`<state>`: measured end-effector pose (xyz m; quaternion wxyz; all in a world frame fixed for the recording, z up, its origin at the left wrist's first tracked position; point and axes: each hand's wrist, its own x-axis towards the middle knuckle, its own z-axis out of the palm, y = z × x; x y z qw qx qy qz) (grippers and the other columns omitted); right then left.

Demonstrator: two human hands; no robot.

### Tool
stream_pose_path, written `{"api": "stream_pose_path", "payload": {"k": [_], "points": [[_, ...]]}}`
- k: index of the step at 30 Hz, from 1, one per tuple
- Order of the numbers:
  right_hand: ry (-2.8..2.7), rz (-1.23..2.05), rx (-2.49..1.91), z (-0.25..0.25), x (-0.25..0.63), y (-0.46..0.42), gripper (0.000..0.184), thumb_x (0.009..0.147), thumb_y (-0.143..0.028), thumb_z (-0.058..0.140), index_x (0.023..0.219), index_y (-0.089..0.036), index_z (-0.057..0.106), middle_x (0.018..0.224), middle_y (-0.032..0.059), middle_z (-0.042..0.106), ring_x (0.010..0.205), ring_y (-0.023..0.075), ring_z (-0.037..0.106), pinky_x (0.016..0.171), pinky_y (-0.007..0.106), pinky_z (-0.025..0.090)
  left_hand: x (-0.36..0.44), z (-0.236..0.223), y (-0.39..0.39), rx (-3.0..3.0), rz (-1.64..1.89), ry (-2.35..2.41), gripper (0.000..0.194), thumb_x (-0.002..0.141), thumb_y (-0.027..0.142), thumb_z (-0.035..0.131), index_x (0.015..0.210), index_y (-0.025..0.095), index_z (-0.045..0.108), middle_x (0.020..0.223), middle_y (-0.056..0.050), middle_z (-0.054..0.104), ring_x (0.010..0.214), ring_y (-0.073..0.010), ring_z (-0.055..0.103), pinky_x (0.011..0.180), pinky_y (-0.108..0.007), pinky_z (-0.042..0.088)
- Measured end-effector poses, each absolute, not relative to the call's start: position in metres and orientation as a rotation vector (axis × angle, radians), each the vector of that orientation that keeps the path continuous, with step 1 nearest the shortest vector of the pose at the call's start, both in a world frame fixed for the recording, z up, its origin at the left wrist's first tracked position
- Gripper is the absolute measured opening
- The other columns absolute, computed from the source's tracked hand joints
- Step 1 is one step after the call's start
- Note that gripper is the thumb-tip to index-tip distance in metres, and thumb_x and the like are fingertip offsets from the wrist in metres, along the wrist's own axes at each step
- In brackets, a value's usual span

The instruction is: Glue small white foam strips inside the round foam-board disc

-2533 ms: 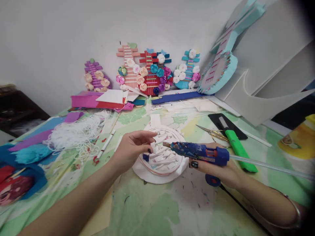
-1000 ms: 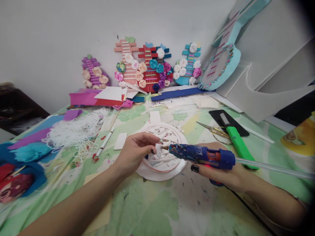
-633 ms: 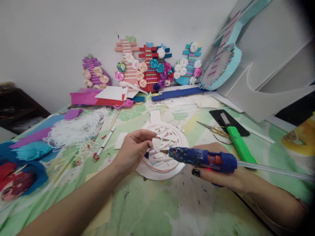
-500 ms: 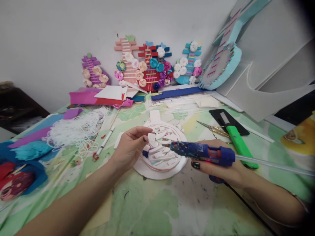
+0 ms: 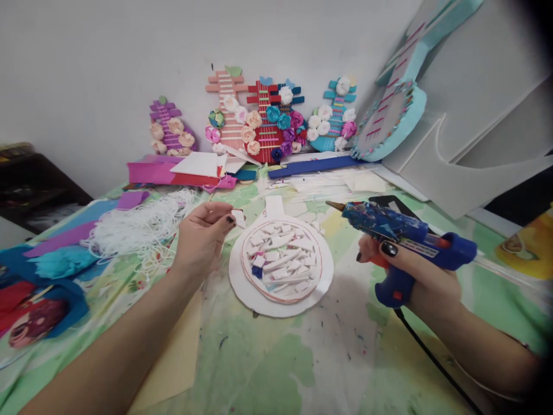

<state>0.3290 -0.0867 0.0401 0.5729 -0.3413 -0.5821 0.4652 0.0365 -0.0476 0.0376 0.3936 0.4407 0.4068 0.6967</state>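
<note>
Between thumb and fingers, my left hand (image 5: 203, 236) pinches a small white foam piece (image 5: 238, 218), held just off the upper left of a white guitar-shaped cutout (image 5: 237, 282). Inside a ring drawn on that cutout lie many white foam scraps (image 5: 283, 259), with a dark blue bit among them. My right hand (image 5: 425, 282) is wrapped round the handle of a blue hot glue gun (image 5: 389, 225), a finger at its trigger. The gun's nozzle points left, to the right of the cutout and apart from it.
A heap of white cord (image 5: 138, 227) lies on the left, beside blue felt pieces. Decorated paper guitars (image 5: 263, 124) lean against the wall. A large light-blue guitar (image 5: 391, 124) stands at the back right. A black power cord (image 5: 432, 357) trails from the glue gun.
My left hand has drawn back up and left from the cutout with the white piece. My right hand has moved the glue gun right and tilted its nozzle up, away from the scraps.
</note>
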Motion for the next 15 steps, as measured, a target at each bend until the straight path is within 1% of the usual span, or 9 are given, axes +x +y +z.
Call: {"api": "stream_pose_path", "payload": {"k": [2,6,15], "points": [[-1.348,1.085,-0.813,0.042,0.328,-0.087,0.015,0.075,-0.03,0.063,0.067,-0.02,0.069,0.07,0.0035,0.062,0.072,0.0191,0.057,0.069,0.032,0.044,0.035,0.037,-0.047,1.234,1.74,1.159,0.015,0.059,0.016,0.075,0.071,0.016,0.068,0.067,-0.001,0.068,0.063,-0.0115,0.062,0.065,-0.023,0.05],[-1.328,1.093,-0.823,0.042,0.328,-0.086,0.015,0.074,-0.032,0.064,0.066,-0.019,0.069,0.069,0.0036,0.063,0.071,0.0191,0.057,0.068,0.032,0.044,0.037,0.035,-0.05,1.489,1.553,1.355,0.011,0.059,0.014,0.074,0.069,0.016,0.072,0.068,-0.003,0.07,0.062,-0.0144,0.063,0.063,-0.024,0.051],[-1.378,1.109,-0.815,0.038,0.329,-0.086,0.014,0.075,-0.03,0.063,0.07,-0.019,0.069,0.072,0.0031,0.064,0.073,0.0193,0.059,0.07,0.031,0.046,0.046,0.026,-0.052,1.951,1.258,1.317,0.006,0.064,0.018,0.072,0.069,0.019,0.073,0.072,-0.004,0.07,0.069,-0.0161,0.063,0.068,-0.026,0.048]]}}
